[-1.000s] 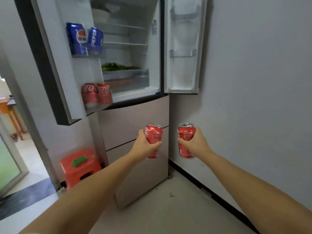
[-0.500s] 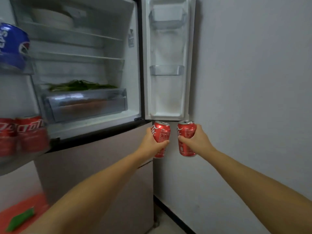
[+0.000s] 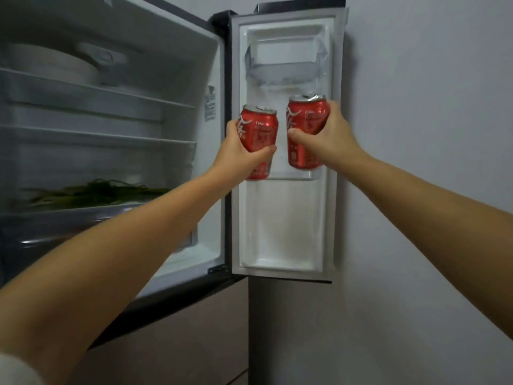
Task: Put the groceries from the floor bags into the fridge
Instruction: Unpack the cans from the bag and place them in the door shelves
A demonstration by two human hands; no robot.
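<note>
Each hand holds a red cola can upright by the open fridge door: left hand [image 3: 238,151] grips one can [image 3: 258,134], right hand [image 3: 330,134] the other can [image 3: 306,126], probably going into the middle door shelf [image 3: 294,176].

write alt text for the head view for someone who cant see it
Two hands, left hand and right hand, each grip a red cola can raised to the open right fridge door's middle shelf. Greens lie inside.
</note>
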